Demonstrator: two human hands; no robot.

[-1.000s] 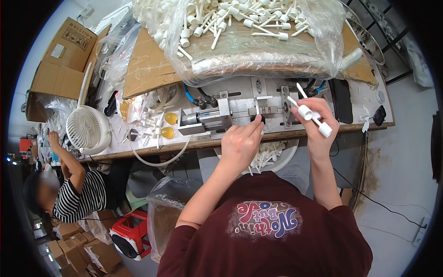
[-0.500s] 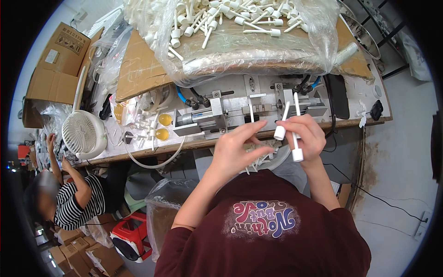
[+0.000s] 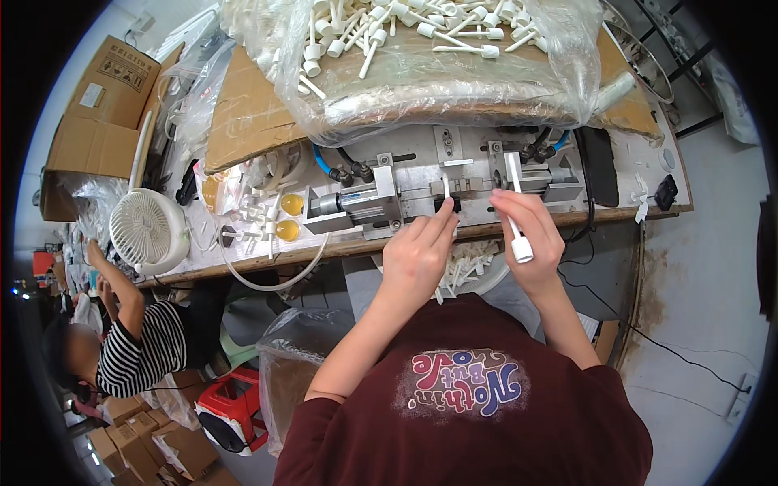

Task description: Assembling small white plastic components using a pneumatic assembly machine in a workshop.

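Observation:
My right hand (image 3: pixel 531 239) holds a white plastic stem with a cup-shaped end (image 3: pixel 521 248), its thin end pointing away and the cup toward me. My left hand (image 3: pixel 417 257) reaches to the middle of a metal clamping fixture (image 3: pixel 454 193), its fingers close together. At those fingertips a white stem (image 3: pixel 446 188) stands out of the fixture; its lower end is hidden by the fingers. Metal cylinder units, the left one (image 3: pixel 348 206) and the right one (image 3: pixel 545 180), flank this spot.
Beyond the fixture, a plastic-lined cardboard sheet (image 3: pixel 243 121) carries a heap of similar white pieces (image 3: pixel 454 32). A tub of white parts (image 3: pixel 474 267) sits below the table edge. At left stand a white fan (image 3: pixel 148 231) and yellow round parts (image 3: pixel 290 205); a person in stripes (image 3: pixel 146 348) works beyond.
My left hand has moved forward to the stem in the fixture, its spread fingers closing together. My right hand shifted slightly away from me; of the two pieces it showed, one is now visible.

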